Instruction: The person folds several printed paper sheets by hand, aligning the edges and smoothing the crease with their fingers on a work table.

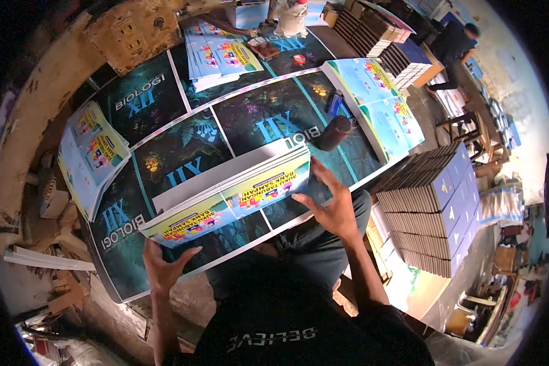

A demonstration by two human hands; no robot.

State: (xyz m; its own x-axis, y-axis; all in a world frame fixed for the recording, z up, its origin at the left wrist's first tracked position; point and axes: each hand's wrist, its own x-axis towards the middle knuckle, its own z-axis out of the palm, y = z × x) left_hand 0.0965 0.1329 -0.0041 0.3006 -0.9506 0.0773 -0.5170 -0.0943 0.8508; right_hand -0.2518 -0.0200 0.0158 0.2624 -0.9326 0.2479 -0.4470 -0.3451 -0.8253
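Your dark shirt (268, 299) is nearest the lens, filling the lower middle over your lap. You have a stack of printed sheets (238, 204) tilted up on its long edge at the near side of the table (250, 122), which is covered with dark printed sheets. Your left hand (163, 268) is at the stack's left end; its fingers pass behind the paper, so you cannot be credited with a firm hold or a loose one. Your right hand (335, 213) is spread at the right end, thumb and fingers apart, not closed on the paper.

Just beyond the stack's right end, a brown cylinder (335, 133) obstructs the surface, with a blue object (335, 104) near it. Further sheets take up space in a left pile (94, 155), a far pile (222, 58) and a right pile (375, 100). Tied book bundles (430, 210) rise to your right; a co-worker (452, 52) is beyond.

Contents of the white bag (291, 23) cannot be determined. Your forearms are partly cut off below, and the small red item (299, 59) is too small to identify.
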